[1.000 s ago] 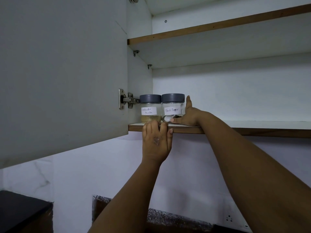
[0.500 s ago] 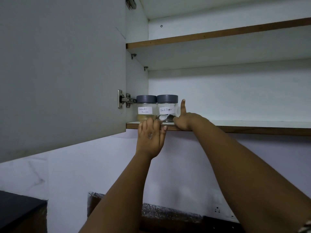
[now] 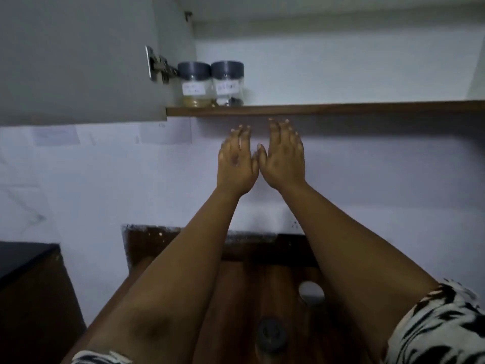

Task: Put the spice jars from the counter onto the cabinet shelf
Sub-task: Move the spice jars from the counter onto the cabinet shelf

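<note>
A: What is at the far left?

B: The grey cabinet door (image 3: 78,59), swung open, with a metal hinge (image 3: 160,65) at its inner edge. Below it, left of the shelf, a dark counter corner (image 3: 23,256).

A: And on the cabinet shelf (image 3: 325,110)?

B: Two spice jars at its left end, just beside the hinge. The left spice jar (image 3: 194,84) has a grey lid, a white label and yellowish powder at the bottom. The right spice jar (image 3: 227,83) stands beside it, so close I cannot tell if they touch, with the same lid and label and dark contents. The writing is too blurred to read.

A: The hands?

B: Both are below the shelf edge, apart from it. The left hand (image 3: 236,164) has its fingers straight and holds nothing. The right hand (image 3: 284,156) is just beside it, also flat and empty.

A: Anything beneath?

B: A wooden counter (image 3: 236,298), with a dark round lid (image 3: 271,334) and a pale round object (image 3: 311,291) too blurred to name.
</note>
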Motion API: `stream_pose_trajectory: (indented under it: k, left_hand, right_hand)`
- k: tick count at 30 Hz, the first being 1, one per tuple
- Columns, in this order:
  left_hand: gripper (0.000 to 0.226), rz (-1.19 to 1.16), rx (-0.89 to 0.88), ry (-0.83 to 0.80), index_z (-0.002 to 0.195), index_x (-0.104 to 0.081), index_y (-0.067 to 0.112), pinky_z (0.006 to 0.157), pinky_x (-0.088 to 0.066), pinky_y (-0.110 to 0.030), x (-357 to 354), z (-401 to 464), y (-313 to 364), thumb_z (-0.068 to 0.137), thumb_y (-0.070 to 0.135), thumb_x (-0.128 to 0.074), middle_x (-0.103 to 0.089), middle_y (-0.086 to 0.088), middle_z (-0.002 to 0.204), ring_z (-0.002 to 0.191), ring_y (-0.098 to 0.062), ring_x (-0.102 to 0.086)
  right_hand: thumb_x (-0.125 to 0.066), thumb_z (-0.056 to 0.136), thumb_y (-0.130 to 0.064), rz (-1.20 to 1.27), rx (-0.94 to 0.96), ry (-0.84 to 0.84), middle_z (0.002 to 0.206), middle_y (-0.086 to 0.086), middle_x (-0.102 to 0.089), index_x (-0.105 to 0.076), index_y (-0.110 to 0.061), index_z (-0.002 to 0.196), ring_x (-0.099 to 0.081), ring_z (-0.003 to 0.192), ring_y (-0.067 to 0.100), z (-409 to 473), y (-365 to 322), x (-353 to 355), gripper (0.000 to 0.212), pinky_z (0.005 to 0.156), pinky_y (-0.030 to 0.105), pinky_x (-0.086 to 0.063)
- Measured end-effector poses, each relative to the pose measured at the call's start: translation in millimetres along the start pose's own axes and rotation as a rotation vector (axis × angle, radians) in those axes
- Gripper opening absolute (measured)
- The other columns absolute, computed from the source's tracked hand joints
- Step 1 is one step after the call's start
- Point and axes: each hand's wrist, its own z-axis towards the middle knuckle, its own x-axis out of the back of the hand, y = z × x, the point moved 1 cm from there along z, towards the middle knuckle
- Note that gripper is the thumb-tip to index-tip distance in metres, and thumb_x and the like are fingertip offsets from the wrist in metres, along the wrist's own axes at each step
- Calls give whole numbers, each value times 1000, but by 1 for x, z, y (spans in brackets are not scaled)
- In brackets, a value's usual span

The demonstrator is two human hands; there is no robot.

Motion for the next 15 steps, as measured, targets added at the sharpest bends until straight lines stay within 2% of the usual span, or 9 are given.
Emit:
stream_pose_trajectory:
  k: [3, 5, 11, 15]
  left_hand:
    - [56, -26, -41, -138, 147, -34, 7, 114, -28, -49, -23, -62, 6, 96, 25, -48, -37, -15, 150, 140, -31, -33]
    - [60, -81, 11, -222, 148, -32, 4, 112, -31, -48, -39, -107, 5, 95, 24, -51, -39, -17, 148, 137, -32, -36]
    - [70, -146, 343, -633, 150, -22, 2, 105, -30, -37, -73, -255, 11, 94, 30, -52, -40, -18, 140, 126, -32, -40]
    - [70, -151, 533, -838, 151, -15, 6, 106, -31, -37, -72, -324, 4, 94, 23, -52, -34, -15, 144, 130, -30, -35]
  right_hand:
    - [-40, 99, -40, -26, -86, -118, 155, 13, -31, -27, -13, 151, -22, 146, 29, -64, 26, -16, 60, 119, 45, -18]
    - [-39, 99, -41, -70, -141, -208, 157, 14, -25, -23, -15, 153, -19, 147, 30, -111, 48, -25, 62, 119, 46, -17]
    - [-41, 98, -44, -93, -338, -544, 159, 18, -15, -19, -14, 154, -13, 147, 35, -240, 82, -45, 67, 119, 48, -15]
    - [-42, 96, -46, -113, -330, -763, 160, 18, -11, -12, -15, 155, -9, 148, 34, -310, 82, -55, 73, 118, 48, -15]
